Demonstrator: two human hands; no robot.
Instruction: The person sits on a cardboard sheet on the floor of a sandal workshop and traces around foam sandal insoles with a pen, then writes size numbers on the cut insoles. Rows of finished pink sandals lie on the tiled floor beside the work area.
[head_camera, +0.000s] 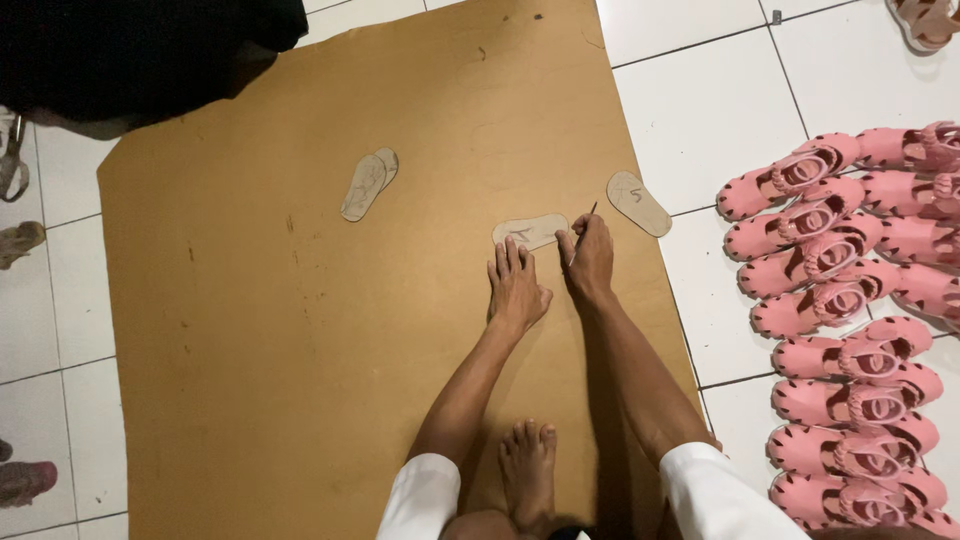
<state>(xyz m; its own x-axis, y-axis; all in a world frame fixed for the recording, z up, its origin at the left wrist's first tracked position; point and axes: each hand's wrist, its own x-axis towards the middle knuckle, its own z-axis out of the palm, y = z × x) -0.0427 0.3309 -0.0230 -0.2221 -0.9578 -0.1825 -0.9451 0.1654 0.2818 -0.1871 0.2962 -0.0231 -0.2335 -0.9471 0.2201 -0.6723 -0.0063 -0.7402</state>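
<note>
Your left hand (517, 288) lay flat, fingers spread, pinning the near edge of a sole-shaped beige cardboard template (530, 231) onto the big brown fibreboard sheet (250, 330). Your right hand (588, 262) was clenched around a thin dark pen (583, 240), tip at the template's right end. The template sat near the sheet's right edge, matte and flat. A second oval sole template (639, 203) lay just beside it, overhanging onto the glossy white floor tiles (700, 120). A stacked pair of sole cutouts (367, 183) sat further left. Rows of pink moulded rubber sandals (850, 330) lined the tiles to the right. Your bare foot (528, 470) rested on the sheet.
</note>
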